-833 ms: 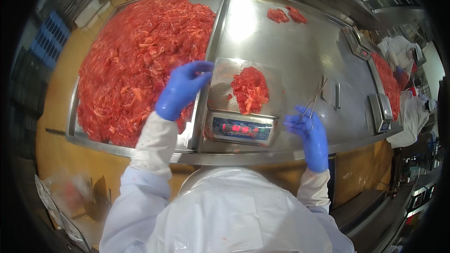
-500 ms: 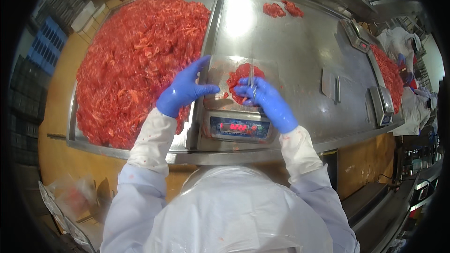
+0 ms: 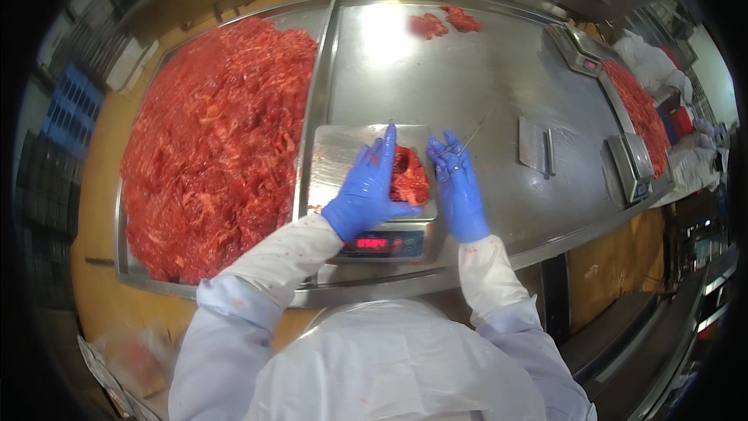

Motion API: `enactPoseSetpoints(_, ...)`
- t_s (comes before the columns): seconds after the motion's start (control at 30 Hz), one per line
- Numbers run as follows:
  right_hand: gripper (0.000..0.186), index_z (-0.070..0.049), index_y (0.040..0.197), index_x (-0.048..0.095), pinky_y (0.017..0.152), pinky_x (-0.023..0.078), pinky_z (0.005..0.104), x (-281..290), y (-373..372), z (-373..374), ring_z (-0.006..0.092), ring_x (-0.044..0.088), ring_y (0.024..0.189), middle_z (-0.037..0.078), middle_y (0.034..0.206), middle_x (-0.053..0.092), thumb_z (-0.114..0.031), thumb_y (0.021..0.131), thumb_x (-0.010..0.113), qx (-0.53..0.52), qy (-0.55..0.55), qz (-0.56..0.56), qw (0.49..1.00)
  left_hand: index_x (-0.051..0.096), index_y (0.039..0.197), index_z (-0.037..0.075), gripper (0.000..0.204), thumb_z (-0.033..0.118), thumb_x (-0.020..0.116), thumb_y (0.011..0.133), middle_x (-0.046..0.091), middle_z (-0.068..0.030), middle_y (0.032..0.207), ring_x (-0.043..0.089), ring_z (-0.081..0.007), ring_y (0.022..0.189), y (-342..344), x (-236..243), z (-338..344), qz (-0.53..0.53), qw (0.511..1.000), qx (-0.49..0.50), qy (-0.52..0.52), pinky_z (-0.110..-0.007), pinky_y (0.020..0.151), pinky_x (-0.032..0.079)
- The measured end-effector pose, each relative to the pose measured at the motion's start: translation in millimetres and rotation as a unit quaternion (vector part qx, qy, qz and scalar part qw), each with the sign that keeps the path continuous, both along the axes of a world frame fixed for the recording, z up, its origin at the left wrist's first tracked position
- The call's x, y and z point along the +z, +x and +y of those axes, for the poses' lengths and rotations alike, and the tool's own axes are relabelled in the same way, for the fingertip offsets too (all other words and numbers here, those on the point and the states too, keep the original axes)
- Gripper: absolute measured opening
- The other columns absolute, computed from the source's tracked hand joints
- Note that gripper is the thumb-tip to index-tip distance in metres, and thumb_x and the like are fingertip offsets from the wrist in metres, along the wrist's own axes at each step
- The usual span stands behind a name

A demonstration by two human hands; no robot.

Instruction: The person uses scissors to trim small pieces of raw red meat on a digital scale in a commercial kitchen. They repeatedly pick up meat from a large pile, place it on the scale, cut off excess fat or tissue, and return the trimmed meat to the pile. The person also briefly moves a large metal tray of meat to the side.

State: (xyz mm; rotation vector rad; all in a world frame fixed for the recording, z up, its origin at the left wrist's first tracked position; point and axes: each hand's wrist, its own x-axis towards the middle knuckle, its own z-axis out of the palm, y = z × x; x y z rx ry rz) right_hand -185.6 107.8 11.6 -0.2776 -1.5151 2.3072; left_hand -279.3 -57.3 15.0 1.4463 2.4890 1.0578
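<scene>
A portion of raw red meat strips (image 3: pixel 411 178) lies on the steel plate of a digital scale (image 3: pixel 326 157). My left hand (image 3: pixel 365 191), in a blue glove, lies against the left and near side of this meat, its fingers stretched and its thumb apart. Just right of the scale plate is my right hand (image 3: pixel 460 195), gloved in blue too. Its fingers hold a slim metal tool (image 3: pixel 467 141) that points up and to the right; its exact kind is hard to make out. The scale's red display (image 3: pixel 372 244) shows below my left hand.
A large heap of raw meat (image 3: pixel 222 148) fills the left tray. Small meat pieces (image 3: pixel 463 20) lie at the steel table's (image 3: pixel 436 86) far edge. To the right are a flat steel plate with a handle (image 3: pixel 536 146), two more scales (image 3: pixel 629 168) and another meat heap (image 3: pixel 637 105).
My left hand has come right and down onto the meat on the scale. My right hand has moved off the meat to the right, still with the metal tool. The whole view has shifted.
</scene>
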Motion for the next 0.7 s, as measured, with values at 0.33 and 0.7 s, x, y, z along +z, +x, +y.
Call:
enactPoseSetpoints(0.33, 0.058, -0.010, 0.144, 0.046, 0.112, 0.040, 0.0464, -43.6, 73.1, 31.5, 0.0286, 0.053, 0.128, 0.015, 0.144, 0.051, -0.052, 0.104, 0.041, 0.012, -0.455, 0.034, 0.890, 0.006, 0.159, 0.006, 0.097, 0.009, 0.065, 0.082, 0.037, -0.0241, 0.154, 0.043, -0.0324, 0.139, 81.7, 13.9, 130.1, -0.341, 0.938, -0.045, 0.046, -0.038, 0.112, 0.037)
enactPoseSetpoints(0.7, 0.056, -0.007, 0.085, 0.053, 0.095, 0.044, 0.0597, 35.0, -115.6, 243.1, 0.0341, 0.058, 0.092, 0.014, 0.087, 0.061, -0.060, 0.100, 0.038, -0.163, -0.518, 0.088, 0.835, 0.019, 0.159, 0.008, 0.085, -0.006, 0.061, 0.087, 0.028, -0.0128, 0.161, 0.023, -0.0220, 0.151, -0.1, 90.7, -11.5, -0.222, 0.926, 0.098, 0.291, -0.035, 0.122, 0.018)
